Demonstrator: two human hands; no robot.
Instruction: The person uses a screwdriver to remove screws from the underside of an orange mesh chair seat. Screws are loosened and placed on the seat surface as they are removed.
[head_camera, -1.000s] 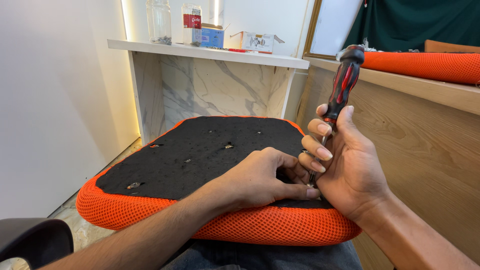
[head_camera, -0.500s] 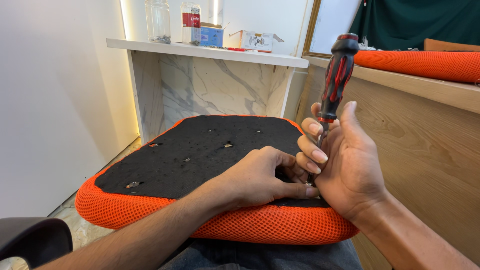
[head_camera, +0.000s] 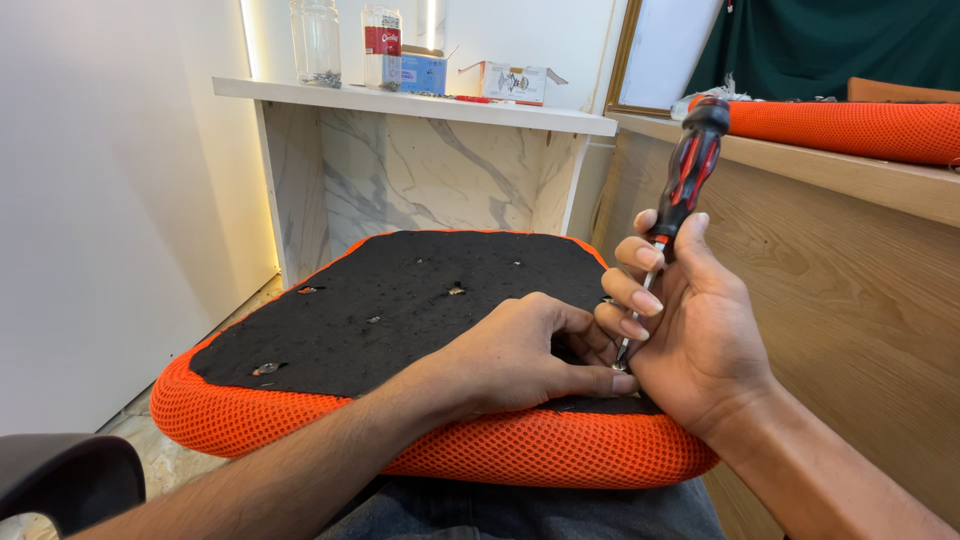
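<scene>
**Screwdriver held upright on an overturned seat cushion**

An orange mesh seat cushion lies upside down across the person's lap, its black underside facing up and dotted with small screw holes and metal fittings. Beyond the cushion stands a white marble-faced tabletop carrying two glass jars and small boxes; to the cushion's right runs a wooden tabletop with another orange cushion on it. The right hand rests on the cushion's near right corner, fingers curled around the thin shaft of a red-and-black screwdriver, which stands nearly upright, tip down on the black underside. The left hand lies just beside it, fingertips pinched together at the screwdriver's tip; what they pinch is hidden.
</scene>
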